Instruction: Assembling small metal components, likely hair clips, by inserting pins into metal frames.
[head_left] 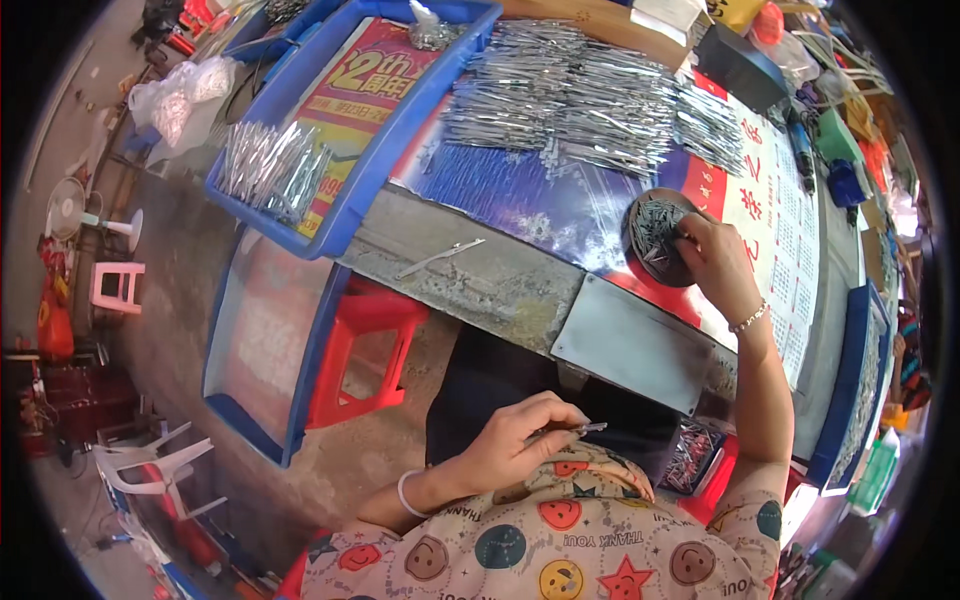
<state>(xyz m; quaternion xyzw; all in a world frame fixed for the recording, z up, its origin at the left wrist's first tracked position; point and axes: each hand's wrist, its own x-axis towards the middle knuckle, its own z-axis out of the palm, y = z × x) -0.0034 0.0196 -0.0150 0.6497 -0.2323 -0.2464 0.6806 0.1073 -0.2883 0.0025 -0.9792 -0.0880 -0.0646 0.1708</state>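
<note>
My left hand (525,437) is closed in front of my body, pinching a small silver metal piece (592,428) whose end sticks out past the fingertips. Over on the right, my right hand (714,258) reaches into a round dark bowl (634,232). Small grey metal pins (657,222) fill that bowl. The right thumb and fingers are bent together among the pins; what they pinch is hidden. Beyond the bowl, slim silver metal pieces (610,105) lie in dense rows on the printed sheet. One long thin metal piece (440,257) rests alone on the table's near edge.
A blue tray (345,225) at the left holds a bundle of slim metal pieces (272,170). Below it are another blue-rimmed tray (270,340) and a red stool (365,345). A pale metal plate (632,345) lies at the table edge, above a box of small parts (692,452).
</note>
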